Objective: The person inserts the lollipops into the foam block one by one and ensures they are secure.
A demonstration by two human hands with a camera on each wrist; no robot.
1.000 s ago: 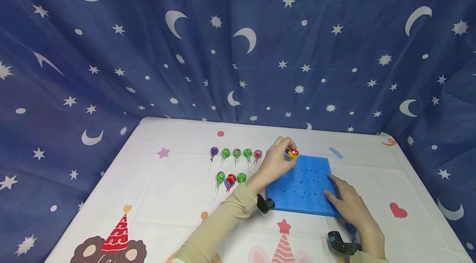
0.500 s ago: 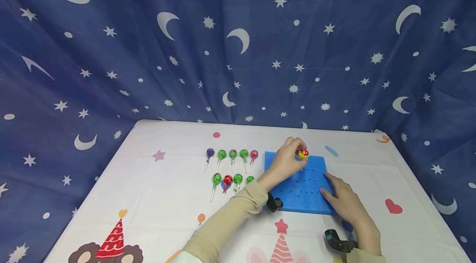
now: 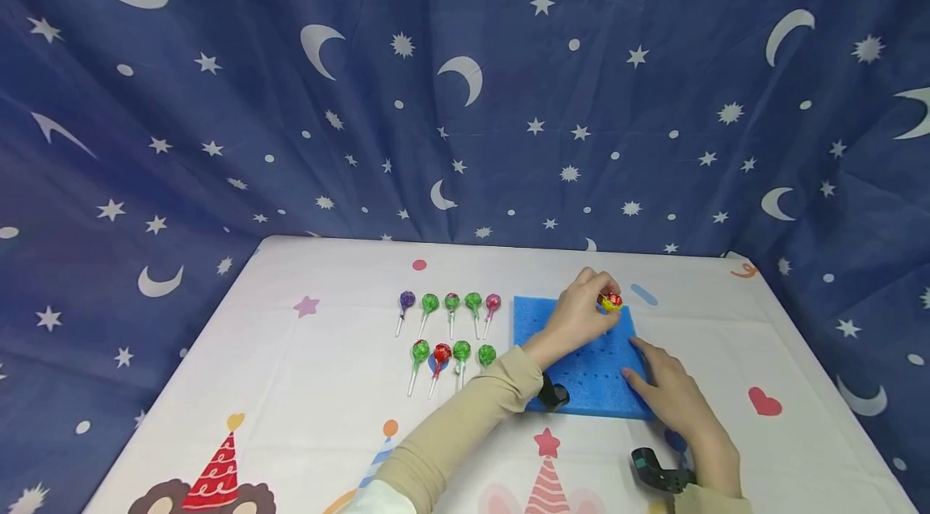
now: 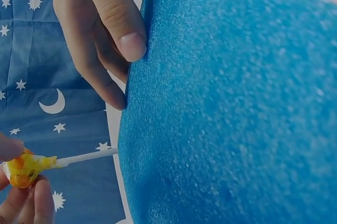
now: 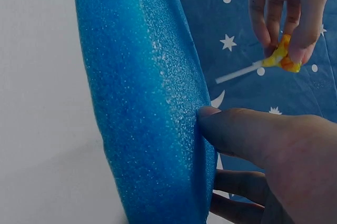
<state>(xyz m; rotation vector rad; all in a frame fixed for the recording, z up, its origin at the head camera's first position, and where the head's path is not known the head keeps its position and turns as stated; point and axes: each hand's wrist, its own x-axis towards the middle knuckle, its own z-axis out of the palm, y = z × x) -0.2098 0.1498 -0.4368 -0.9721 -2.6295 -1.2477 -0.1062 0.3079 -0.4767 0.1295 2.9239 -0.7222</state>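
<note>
My left hand [image 3: 584, 312] pinches a lollipop [image 3: 611, 302] in a yellow and red wrapper by its head, over the far right part of a blue foam block [image 3: 581, 393]. In the right wrist view its white stick [image 5: 239, 72] points away from the fingers, its tip apart from the foam. The left wrist view shows the stick's end overlapping the foam's edge. My right hand [image 3: 676, 389] rests against the block's right side, thumb and fingers touching the edge. Small holes dot the foam's top.
Left of the block lie two rows of lollipops, among them a purple one [image 3: 407, 299], a pink one [image 3: 493, 302], a red one [image 3: 441, 353] and several green ones [image 3: 420, 351]. A printed white cloth [image 3: 327, 385] covers the table; a blue starry curtain [image 3: 363, 94] hangs behind.
My left hand has moved right across the foam block, carrying the lollipop toward the far right corner. The right hand stays at the edge; the head view has shifted slightly.
</note>
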